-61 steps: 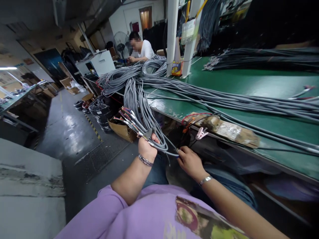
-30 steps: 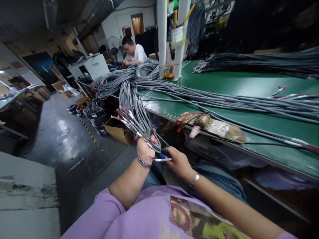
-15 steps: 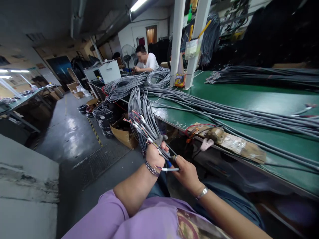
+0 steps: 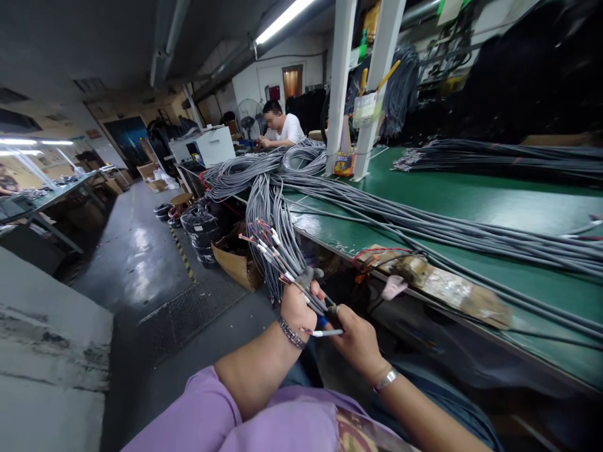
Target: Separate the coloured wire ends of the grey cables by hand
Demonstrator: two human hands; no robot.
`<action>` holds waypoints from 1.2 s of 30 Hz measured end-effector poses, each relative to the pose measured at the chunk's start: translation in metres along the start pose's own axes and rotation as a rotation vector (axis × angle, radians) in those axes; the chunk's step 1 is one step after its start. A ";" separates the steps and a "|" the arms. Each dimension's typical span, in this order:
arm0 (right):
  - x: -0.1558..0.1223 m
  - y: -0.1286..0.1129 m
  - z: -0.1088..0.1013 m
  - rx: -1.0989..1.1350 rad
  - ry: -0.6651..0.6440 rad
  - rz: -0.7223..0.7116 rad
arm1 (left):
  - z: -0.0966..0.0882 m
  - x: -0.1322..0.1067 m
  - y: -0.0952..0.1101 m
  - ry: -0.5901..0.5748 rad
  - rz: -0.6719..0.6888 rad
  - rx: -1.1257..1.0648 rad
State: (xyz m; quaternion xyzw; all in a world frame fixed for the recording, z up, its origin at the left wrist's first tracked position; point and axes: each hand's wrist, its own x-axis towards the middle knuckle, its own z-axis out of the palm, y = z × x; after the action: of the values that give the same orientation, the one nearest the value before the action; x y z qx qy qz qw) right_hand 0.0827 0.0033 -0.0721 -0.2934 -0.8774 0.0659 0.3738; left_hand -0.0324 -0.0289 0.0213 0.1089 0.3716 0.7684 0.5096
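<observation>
My left hand (image 4: 296, 307) is closed around a bundle of grey cables (image 4: 277, 251) whose stripped ends, with coloured wires and white tips, fan up and to the left. A bracelet sits on that wrist. My right hand (image 4: 355, 339) is closed just to the right of it, pinching one cable end (image 4: 325, 331) with a white tip and a blue wire, held level between both hands. The grey bundle hangs down from the green bench (image 4: 471, 201) into my left hand.
Many long grey cables (image 4: 424, 226) run across the green bench. A taped cardboard strip (image 4: 438, 289) with a pink clip lies on its front edge. Cardboard box and black cable reels (image 4: 198, 226) stand on the floor. Another person (image 4: 280, 125) works at the far end.
My right hand drew one cable end out of the bundle and brought it beside my left hand. The view tilted upward; both hands sit lower in the picture.
</observation>
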 end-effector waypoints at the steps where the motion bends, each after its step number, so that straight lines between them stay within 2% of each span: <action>1: 0.000 0.001 -0.001 0.003 0.004 0.004 | -0.001 0.000 -0.004 -0.013 0.038 0.023; 4: -0.001 0.003 -0.003 0.033 -0.010 0.043 | -0.006 -0.001 -0.019 -0.072 0.224 0.171; 7: -0.005 0.003 -0.004 0.110 -0.061 0.091 | -0.013 0.001 -0.033 -0.092 0.289 0.331; 12: -0.015 0.004 -0.016 0.394 -0.195 0.141 | -0.022 0.005 -0.035 -0.080 0.273 0.386; 15: -0.023 0.014 -0.030 0.515 -0.157 0.222 | -0.031 0.002 -0.025 -0.141 0.215 0.380; 17: -0.029 0.023 -0.039 0.517 -0.076 0.311 | -0.038 -0.004 -0.018 -0.250 0.153 0.425; 19: -0.034 0.030 -0.045 0.536 -0.043 0.412 | -0.043 -0.011 -0.013 -0.438 0.065 0.549; 21: -0.037 0.032 -0.048 0.630 -0.106 0.497 | -0.044 -0.015 -0.011 -0.613 0.025 0.718; 23: -0.038 0.030 -0.048 0.744 -0.176 0.564 | -0.042 -0.014 -0.014 -0.702 0.018 0.807; 25: -0.035 0.025 -0.047 0.838 -0.222 0.628 | -0.037 -0.010 -0.020 -0.690 0.053 0.822; 28: -0.030 0.017 -0.044 0.880 -0.282 0.683 | -0.027 -0.004 -0.030 -0.536 0.171 0.800; 32: -0.026 0.012 -0.039 0.879 -0.407 0.747 | -0.014 -0.001 -0.038 -0.569 0.073 0.769; 36: -0.030 0.011 -0.030 0.720 -0.530 0.671 | -0.008 -0.001 -0.038 -0.563 -0.003 0.761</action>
State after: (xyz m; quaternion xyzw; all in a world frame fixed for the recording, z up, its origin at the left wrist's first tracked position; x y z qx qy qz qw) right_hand 0.1255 -0.0075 -0.0730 -0.3840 -0.7219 0.5482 0.1754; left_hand -0.0097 -0.0256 -0.0100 0.4915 0.4742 0.5174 0.5156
